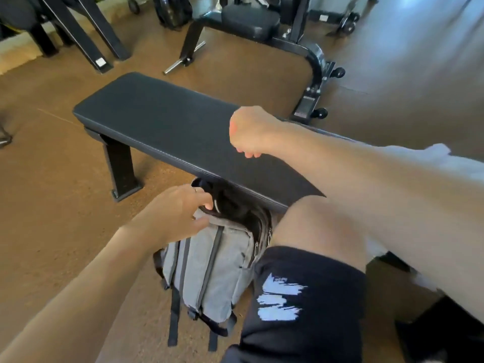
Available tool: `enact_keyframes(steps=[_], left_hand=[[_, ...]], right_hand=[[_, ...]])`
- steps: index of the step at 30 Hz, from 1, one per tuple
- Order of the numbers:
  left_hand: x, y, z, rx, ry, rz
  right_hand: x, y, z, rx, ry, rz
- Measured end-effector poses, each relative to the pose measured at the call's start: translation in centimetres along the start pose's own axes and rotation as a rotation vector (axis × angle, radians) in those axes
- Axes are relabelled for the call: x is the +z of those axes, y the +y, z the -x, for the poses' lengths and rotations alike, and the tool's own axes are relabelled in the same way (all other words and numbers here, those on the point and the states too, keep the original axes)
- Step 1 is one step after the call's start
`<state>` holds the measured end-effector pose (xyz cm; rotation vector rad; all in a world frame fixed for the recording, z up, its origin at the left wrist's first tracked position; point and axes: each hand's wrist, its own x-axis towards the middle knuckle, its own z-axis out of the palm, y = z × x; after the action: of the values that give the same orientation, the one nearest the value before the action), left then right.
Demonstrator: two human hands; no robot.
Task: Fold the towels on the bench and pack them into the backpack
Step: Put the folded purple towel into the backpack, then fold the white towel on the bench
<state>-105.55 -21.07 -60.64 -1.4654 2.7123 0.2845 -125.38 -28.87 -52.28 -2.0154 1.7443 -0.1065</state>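
Observation:
A grey backpack (212, 268) stands on the floor against the near side of the black padded bench (162, 119), its top open and dark inside. My left hand (178, 213) grips the backpack's top edge at the opening. Above the bench's right part my right hand (248, 132) hangs in the air with fingers curled and nothing visible in them. A white towel (442, 158) lies on the bench's right end, mostly hidden behind my right forearm. My bare knee (322, 221) in black shorts is beside the backpack.
Black gym machine frames (311, 56) stand behind the bench, and more black legs (86, 35) at the far left. A steel bar (183, 58) lies on the brown floor (52, 205). A grey mat (408, 74) covers the floor at the right.

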Motion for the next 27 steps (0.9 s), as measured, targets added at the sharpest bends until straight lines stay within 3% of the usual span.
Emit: enact_keyframes(steps=[3,5,8,12,14,17,19,24,27], left_hand=[[-2.5,1.6,-3.7,-0.055,0.002,0.065],[-4.3,3.5,-6.5,-0.042,0.050,0.195],[-6.7,8.5,-10.9,0.044,0.077,0.434],[-6.8,17.3,-15.2,0.192,-0.215,0.461],[-5.4,20.9,-16.2,0.231,-0.300,0.346],[-3.1,25.1,-16.2,0.284,-0.295,0.233],[-1.9,26.7,-15.8,0.279,-0.245,0.230],[-0.3,26.9,-16.3,0.283,-0.123,0.127],[-0.9,26.0,-16.5,0.246,-0.099,0.214]], right_hand=[[-2.7,6.9,2.1,0.075,0.247,-0.022],[-3.8,11.4,4.2,0.149,0.257,0.004],[-5.0,16.8,7.8,0.247,0.096,0.138],[-4.9,21.1,11.3,0.325,-0.180,0.314],[-4.0,22.8,11.8,0.370,-0.075,0.237],[-2.9,25.5,11.8,0.340,0.263,-0.207],[-2.5,26.4,11.9,0.357,0.383,-0.406],[-2.2,27.2,12.7,0.331,0.500,-0.401],[-2.9,27.4,13.7,0.261,0.500,-0.445]])
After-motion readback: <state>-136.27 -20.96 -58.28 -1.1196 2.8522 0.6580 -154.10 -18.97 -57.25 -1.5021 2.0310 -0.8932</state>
